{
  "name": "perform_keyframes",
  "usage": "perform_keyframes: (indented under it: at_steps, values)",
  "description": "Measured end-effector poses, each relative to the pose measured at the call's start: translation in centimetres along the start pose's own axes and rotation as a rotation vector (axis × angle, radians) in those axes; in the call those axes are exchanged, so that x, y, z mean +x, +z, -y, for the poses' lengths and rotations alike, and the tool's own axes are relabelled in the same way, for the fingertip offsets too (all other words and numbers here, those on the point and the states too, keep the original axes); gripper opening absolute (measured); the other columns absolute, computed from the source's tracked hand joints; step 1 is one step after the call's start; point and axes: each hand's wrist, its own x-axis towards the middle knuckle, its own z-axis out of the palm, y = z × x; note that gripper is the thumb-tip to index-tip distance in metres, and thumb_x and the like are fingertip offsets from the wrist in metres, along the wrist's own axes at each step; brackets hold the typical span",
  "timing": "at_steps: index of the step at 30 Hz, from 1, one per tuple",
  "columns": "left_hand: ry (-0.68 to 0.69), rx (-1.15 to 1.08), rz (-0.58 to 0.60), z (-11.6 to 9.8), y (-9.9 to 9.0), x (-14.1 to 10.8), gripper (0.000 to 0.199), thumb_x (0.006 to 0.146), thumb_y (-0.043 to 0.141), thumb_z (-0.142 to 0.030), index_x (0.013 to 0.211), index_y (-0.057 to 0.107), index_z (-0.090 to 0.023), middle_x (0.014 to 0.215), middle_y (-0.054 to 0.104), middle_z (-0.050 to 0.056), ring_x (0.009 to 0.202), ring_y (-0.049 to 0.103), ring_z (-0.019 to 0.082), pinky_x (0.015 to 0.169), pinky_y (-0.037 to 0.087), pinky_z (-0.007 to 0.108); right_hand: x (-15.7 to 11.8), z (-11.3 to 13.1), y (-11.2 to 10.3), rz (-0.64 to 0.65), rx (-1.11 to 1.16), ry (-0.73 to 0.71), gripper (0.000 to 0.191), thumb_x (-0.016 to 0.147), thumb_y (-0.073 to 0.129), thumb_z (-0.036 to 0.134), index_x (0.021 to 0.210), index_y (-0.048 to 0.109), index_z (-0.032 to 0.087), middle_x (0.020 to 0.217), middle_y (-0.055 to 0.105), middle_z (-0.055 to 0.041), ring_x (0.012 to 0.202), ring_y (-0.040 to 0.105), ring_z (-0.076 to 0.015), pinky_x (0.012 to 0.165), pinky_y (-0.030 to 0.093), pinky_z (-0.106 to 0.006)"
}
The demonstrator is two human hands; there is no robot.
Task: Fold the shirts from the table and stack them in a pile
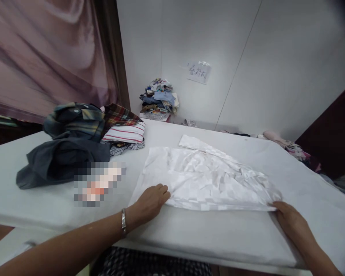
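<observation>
A shiny white checked shirt (pixel 207 176) lies spread on the white table, wrinkled across its middle, with a sleeve-like strip (pixel 199 145) along its far side. At its near left edge, my left hand (pixel 151 201) has its fingers closed on the cloth; their tips are partly hidden. Over at the near right corner, my right hand (pixel 290 216) pinches the fabric between thumb and fingers. The near edge runs fairly straight between both hands.
On the left of the table (pixel 218 230) are a dark grey garment (pixel 60 159), plaid shirts (pixel 74 120) and a folded red-striped white garment (pixel 125 133). A blurred-out item (pixel 99 186) lies before them. Behind stands a clothes pile (pixel 159 97); more clothes (pixel 293 147) lie beyond the right edge.
</observation>
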Motion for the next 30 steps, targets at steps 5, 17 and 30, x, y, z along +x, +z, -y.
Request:
perform_keyframes:
  at_steps: [5, 17, 30]
  values:
    - [-0.013, -0.037, 0.008, -0.2, 0.6, -0.9, 0.025, 0.089, 0.039, -0.006, 0.087, 0.059, -0.020, 0.092, 0.062, 0.007, 0.082, 0.054, 0.020, 0.069, 0.041, 0.033, -1.5, 0.0, 0.3, 0.061, -0.007, 0.014, 0.028, 0.065, 0.050, 0.031, 0.081, 0.073, 0.034, 0.107, 0.073, -0.0148, 0.107, 0.067, -0.0347, 0.100, 0.050, -0.050]
    - [-0.202, -0.129, -0.241, 5.5, 1.6, 1.8, 0.049, 0.092, 0.048, -0.051, 0.128, 0.061, -0.021, 0.145, 0.053, 0.012, 0.136, 0.046, 0.030, 0.113, 0.035, 0.051, 9.3, 14.5, 0.5, 0.176, 0.177, -0.018, 0.041, 0.082, 0.041, 0.025, 0.104, 0.075, 0.024, 0.119, 0.071, -0.0052, 0.115, 0.063, -0.0251, 0.105, 0.046, -0.043]
    - [-0.282, -0.099, -0.160, 5.9, 4.7, 1.8, 0.059, 0.093, 0.043, -0.057, 0.140, 0.052, -0.022, 0.153, 0.042, 0.010, 0.143, 0.036, 0.032, 0.115, 0.030, 0.054, 25.2, 30.0, 11.6, 0.464, 0.050, -0.087, 0.048, 0.090, 0.046, 0.020, 0.136, 0.058, 0.020, 0.139, 0.059, -0.0070, 0.130, 0.052, -0.0261, 0.108, 0.041, -0.037]
